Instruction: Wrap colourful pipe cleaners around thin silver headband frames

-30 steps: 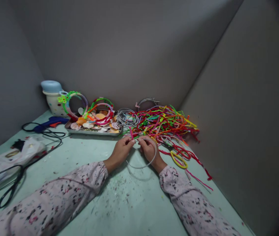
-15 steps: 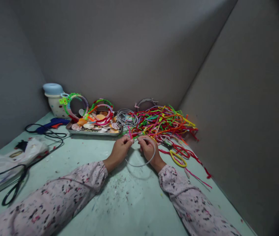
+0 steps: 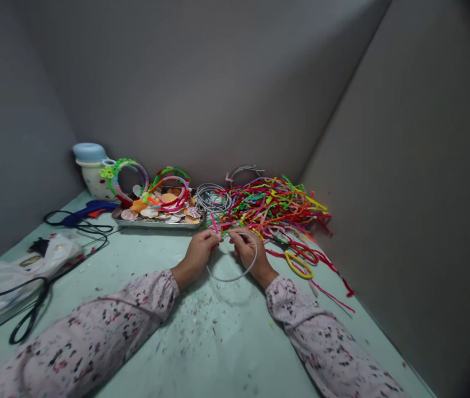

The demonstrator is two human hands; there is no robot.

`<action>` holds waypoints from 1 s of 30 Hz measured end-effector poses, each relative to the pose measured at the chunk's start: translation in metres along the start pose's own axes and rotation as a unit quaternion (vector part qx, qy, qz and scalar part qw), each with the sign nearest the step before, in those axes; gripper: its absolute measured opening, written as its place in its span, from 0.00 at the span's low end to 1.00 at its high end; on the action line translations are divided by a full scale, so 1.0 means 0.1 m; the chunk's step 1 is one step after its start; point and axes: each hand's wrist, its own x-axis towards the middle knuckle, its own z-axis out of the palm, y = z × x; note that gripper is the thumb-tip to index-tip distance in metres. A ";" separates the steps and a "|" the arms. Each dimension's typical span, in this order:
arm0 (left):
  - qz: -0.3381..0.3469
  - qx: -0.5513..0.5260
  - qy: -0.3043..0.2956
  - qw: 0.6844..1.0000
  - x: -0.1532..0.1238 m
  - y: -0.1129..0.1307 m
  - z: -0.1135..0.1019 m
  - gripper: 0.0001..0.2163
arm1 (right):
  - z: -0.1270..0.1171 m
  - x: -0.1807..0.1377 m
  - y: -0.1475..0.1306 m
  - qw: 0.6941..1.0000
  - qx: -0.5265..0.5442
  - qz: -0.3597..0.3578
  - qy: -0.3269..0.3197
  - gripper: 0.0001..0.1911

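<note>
A thin silver headband (image 3: 235, 275) curves between my two hands, just above the green table (image 3: 202, 331). My left hand (image 3: 199, 251) pinches a pink pipe cleaner (image 3: 215, 224) against one end of the band. The fingers of my right hand (image 3: 251, 251) are closed on the band's upper arc. Both hands sit in front of a big tangle of coloured pipe cleaners (image 3: 276, 207).
A metal tray (image 3: 156, 223) of seashells and decorated headbands stands at the back. Bare silver headbands (image 3: 214, 197) lie beside it. A blue glue gun (image 3: 88, 209) with a black cord, a white jar (image 3: 92, 171), a plastic bag (image 3: 19, 268) and a yellow loop (image 3: 298, 264) lie around. Grey walls close in.
Both hands and the headband have shifted slightly left and up in view, as the camera moved a little. The grip looks the same.
</note>
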 end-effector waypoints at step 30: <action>-0.002 -0.012 -0.074 0.997 0.01 -0.01 0.00 0.14 | -0.03 -0.01 -0.07 0.998 0.055 0.029 0.011 0.13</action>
